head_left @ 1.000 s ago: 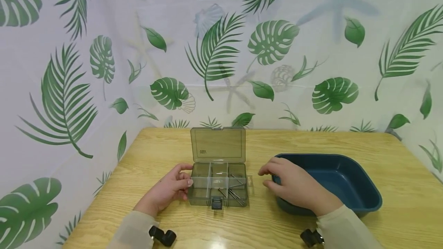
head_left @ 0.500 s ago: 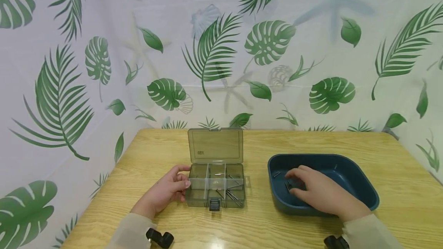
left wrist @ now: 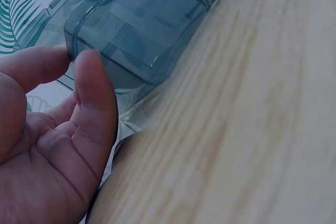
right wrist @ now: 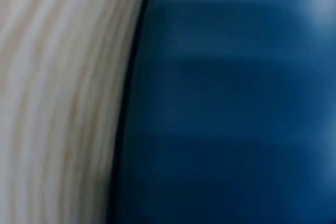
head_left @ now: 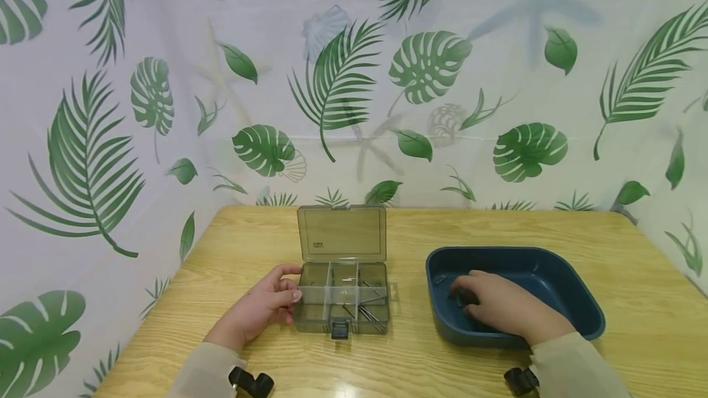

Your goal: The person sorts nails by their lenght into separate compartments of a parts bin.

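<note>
A smoky clear compartment box [head_left: 340, 296] stands on the table with its lid [head_left: 342, 234] raised. Several thin metal nails or screws [head_left: 369, 315] lie in its right-hand compartments. My left hand [head_left: 265, 306] holds the box at its left wall, thumb at the rim; the left wrist view shows thumb and index fingertips at the box corner [left wrist: 118, 40]. Inside the dark blue basin [head_left: 558, 275], my right hand [head_left: 506, 306] reaches down with bent fingers, a gap between thumb and index over small dark pieces [head_left: 460, 301]. The right wrist view shows only the basin's outer wall [right wrist: 226, 103], not the hand.
Another small metal piece [head_left: 439, 279] lies near the basin's left wall. Both containers stand on a wood-grain table [head_left: 409, 349], with a strip of tabletop between them. A leaf-print cloth [head_left: 343, 78] hangs behind the table and along its left side.
My right hand has moved right from the basin's left rim, then down among the small pieces, with its fingers lower now. The left hand has stayed at the box.
</note>
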`<state>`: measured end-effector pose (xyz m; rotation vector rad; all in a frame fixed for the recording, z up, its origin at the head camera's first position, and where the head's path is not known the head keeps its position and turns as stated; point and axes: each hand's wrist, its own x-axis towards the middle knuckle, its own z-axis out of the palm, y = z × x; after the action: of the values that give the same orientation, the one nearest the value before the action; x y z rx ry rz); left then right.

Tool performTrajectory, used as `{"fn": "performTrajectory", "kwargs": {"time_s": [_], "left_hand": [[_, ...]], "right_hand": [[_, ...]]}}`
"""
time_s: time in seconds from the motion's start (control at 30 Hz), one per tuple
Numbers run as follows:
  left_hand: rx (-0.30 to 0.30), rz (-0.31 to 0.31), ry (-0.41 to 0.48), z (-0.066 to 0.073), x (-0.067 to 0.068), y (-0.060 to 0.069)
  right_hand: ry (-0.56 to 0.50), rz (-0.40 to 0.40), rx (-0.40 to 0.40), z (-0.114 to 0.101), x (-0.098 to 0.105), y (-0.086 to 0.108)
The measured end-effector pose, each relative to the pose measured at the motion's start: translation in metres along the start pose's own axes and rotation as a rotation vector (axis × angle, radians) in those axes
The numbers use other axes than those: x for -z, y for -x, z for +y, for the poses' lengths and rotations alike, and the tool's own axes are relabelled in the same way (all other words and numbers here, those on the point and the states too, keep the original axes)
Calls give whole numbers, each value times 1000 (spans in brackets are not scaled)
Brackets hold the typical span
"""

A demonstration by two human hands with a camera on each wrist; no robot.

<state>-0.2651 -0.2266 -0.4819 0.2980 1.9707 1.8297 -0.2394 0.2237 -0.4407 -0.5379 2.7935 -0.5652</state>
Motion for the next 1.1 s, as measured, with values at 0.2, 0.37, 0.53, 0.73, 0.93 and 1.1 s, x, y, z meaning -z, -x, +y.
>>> {"fn": "performTrajectory", "kwargs": {"time_s": [0.2,0.37,0.53,0.73,0.93,1.1], "left_hand": [[3,-1,4,-1,1,1],[4,1,8,-2,0,1],[1,-4,4,-2,-1,1],[2,-10,-1,-1,-1,0],[4,-8,-4,2,-1,0],[1,-15,-6,4,-2,2]], "right_hand": [[22,3,-10,-2,-1,0],[65,14,-20,-2,-4,0],[71,27,-24,0,-5,2],[86,62,-30,1,-3,1],[117,55,-53,2,-2,-1],[159,78,-21,1,-4,2]]}}
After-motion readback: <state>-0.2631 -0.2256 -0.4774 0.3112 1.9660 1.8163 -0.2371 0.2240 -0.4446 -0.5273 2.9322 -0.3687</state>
